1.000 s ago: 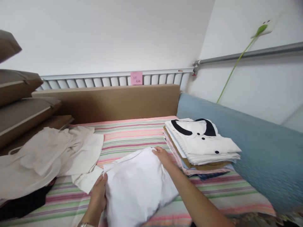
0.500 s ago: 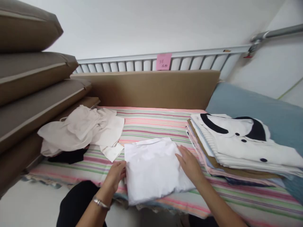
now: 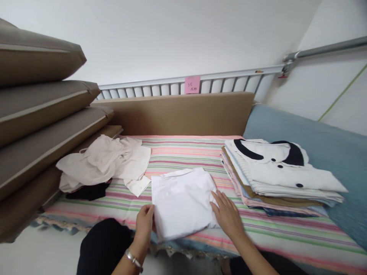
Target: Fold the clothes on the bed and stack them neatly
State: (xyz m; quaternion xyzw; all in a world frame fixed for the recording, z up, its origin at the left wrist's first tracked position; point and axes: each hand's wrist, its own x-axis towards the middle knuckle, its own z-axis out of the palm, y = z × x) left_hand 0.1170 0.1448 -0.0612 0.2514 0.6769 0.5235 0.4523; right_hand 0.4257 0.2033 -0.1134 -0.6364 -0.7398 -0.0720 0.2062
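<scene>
A folded white shirt [image 3: 183,202] lies flat at the front edge of the striped bedspread [image 3: 186,149]. At its left edge my left hand [image 3: 145,221], with a silver bracelet on the wrist, is closed, thumb and fingers pinching the cloth. My right hand [image 3: 228,214] rests on the opposite edge with its fingers stretched out and slightly apart. To the right is a stack of folded clothes [image 3: 275,175], topped by a white garment with a black-trimmed collar and dark buttons. The underside of the shirt is hidden.
Crumpled off-white clothes [image 3: 106,160] lie to the left, over a black piece of cloth [image 3: 88,191]. Brown cushions [image 3: 43,99] are stacked along the left side. Another brown cushion [image 3: 177,114] leans at the back before a white radiator [image 3: 160,91] with a pink note [image 3: 192,84].
The shirt's lower right part, which stuck out under my right forearm, now shows less and the bundle looks narrower. Both hands stay at its edges. The view has shifted slightly.
</scene>
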